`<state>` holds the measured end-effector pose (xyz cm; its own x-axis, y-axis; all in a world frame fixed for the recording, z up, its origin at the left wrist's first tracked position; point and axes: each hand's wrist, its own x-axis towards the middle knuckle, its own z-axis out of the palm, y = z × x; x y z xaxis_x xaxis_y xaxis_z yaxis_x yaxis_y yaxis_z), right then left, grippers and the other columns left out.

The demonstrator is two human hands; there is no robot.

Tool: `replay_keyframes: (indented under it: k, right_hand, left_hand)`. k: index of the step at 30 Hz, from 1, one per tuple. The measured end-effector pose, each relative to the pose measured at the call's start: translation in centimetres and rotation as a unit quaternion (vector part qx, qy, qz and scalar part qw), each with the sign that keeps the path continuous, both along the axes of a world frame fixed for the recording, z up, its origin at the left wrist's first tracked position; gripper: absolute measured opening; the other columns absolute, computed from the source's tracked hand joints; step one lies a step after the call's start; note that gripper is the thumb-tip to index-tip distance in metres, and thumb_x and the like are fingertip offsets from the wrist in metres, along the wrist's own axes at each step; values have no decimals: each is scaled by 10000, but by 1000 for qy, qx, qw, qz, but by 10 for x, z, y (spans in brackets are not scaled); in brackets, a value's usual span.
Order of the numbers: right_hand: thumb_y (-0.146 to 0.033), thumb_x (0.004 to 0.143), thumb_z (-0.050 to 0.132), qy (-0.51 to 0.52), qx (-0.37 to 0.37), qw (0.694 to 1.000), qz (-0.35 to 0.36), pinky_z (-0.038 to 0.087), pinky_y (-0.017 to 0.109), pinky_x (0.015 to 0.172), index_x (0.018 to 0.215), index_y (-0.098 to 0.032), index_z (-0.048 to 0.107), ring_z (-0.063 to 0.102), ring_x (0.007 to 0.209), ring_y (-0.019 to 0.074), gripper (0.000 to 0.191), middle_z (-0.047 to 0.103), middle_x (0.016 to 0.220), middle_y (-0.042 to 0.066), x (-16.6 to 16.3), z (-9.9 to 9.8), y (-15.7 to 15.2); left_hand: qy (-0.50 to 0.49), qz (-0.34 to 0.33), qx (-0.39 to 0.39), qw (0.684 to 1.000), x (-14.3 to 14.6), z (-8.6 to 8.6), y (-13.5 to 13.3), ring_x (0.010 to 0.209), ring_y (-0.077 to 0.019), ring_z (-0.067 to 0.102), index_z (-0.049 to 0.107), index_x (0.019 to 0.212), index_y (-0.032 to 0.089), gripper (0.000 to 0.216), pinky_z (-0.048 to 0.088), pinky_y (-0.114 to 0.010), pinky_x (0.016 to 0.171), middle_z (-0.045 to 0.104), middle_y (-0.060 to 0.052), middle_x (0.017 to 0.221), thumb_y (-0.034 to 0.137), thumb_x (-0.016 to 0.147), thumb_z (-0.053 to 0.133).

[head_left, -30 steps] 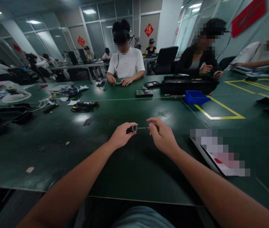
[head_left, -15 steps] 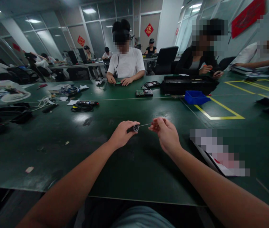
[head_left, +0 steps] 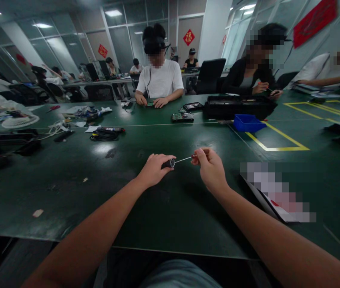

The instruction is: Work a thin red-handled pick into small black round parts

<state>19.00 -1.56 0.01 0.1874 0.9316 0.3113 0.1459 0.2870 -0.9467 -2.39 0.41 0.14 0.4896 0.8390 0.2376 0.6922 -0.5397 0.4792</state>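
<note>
My left hand (head_left: 154, 170) is closed around a small black cylinder (head_left: 167, 163), whose round, light-rimmed end faces right. My right hand (head_left: 213, 168) pinches a screwdriver (head_left: 183, 159) by its handle, mostly hidden behind the fingers. From there the thin metal shaft points left, its tip at the cylinder's round end. I cannot tell whether the tip is inside that end or just touching it. Both hands are held over the green table (head_left: 170, 216).
A pixelated booklet or box (head_left: 278, 196) lies right of my right forearm. Farther off are a blue bin (head_left: 249, 123), a long black case (head_left: 238, 107), hard drives (head_left: 182, 117) and a coiled black cable (head_left: 105, 135). A co-worker in white (head_left: 159, 80) sits opposite.
The screwdriver's shaft shows brighter and sharper now, and the fingers of my right hand have turned a little on its handle. My left hand has tilted the cylinder slightly.
</note>
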Motion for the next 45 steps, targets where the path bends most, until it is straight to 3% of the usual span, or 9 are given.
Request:
replay_keyframes:
  k: [11, 23, 33, 40, 45]
  right_hand:
    - [-410, 993, 490, -130, 46, 990, 3, 495, 349, 718, 940, -217, 610, 661, 750, 195, 233, 693, 806, 33, -2, 9, -10]
    - [-407, 982, 486, -121, 33, 992, 4, 497, 348, 713, 932, -215, 602, 663, 750, 200, 230, 696, 814, 43, -2, 11, -9]
    - [-374, 986, 467, -216, 48, 975, -36, 450, 340, 684, 920, -222, 584, 656, 730, 214, 203, 689, 786, 43, -2, 10, -10]
    - [-382, 990, 460, -212, 41, 975, -59, 447, 342, 682, 925, -218, 586, 645, 730, 217, 217, 687, 797, 50, 0, 12, -9]
    - [-404, 1000, 456, -196, 41, 978, -58, 462, 347, 697, 950, -216, 594, 660, 761, 221, 240, 696, 827, 57, 1, 12, -10]
  left_hand:
    - [6, 11, -21, 1000, 1, -2, -1, 1074, -249, 591, 588, 1371, 273, 461, 410, -451, 1015, 662, -62, 1107, 289, 916, 658]
    - [7, 1, -15, 1000, 1, -3, 0, 1063, -247, 596, 584, 1375, 268, 461, 419, -448, 998, 668, -65, 1111, 298, 921, 655]
    - [26, -5, -8, 1000, 2, -8, 4, 1090, -263, 602, 612, 1339, 248, 428, 420, -459, 1012, 678, -72, 1122, 282, 915, 659]
    - [-128, 48, -61, 989, 2, -2, 4, 1091, -244, 614, 641, 1233, 228, 358, 467, -408, 983, 665, -75, 1194, 254, 879, 681]
    - [-304, 84, -138, 939, -1, 5, 8, 970, -197, 633, 564, 1255, 205, 367, 497, -368, 910, 661, -88, 1128, 268, 899, 628]
